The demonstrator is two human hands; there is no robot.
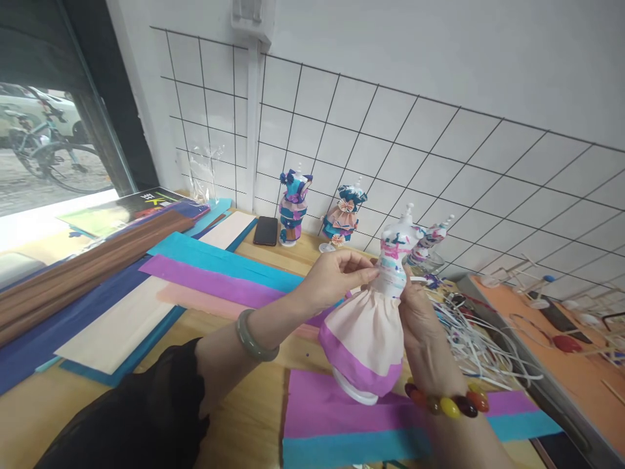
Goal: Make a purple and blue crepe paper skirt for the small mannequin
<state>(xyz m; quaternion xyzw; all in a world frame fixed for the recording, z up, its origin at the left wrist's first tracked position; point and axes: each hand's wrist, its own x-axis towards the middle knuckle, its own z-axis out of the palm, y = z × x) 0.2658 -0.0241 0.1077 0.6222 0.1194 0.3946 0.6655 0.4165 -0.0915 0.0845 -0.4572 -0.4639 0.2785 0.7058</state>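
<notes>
Two-handed, holding a small white plastic dress form (389, 277) with a cream and purple cloth-like skirt (365, 332) over the wooden counter (247, 407), top leaning right, between the left hand (336, 277), pinched at the waist, and the right hand (417, 309), curled behind.

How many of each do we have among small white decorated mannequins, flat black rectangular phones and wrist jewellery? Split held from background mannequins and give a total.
Held mannequin with cream-and-purple skirt: 1
Background mannequins: 3
Phone: 1
Smooth greyish-green bangle: 1
Multicoloured beaded bracelet: 1
Total: 7
</notes>
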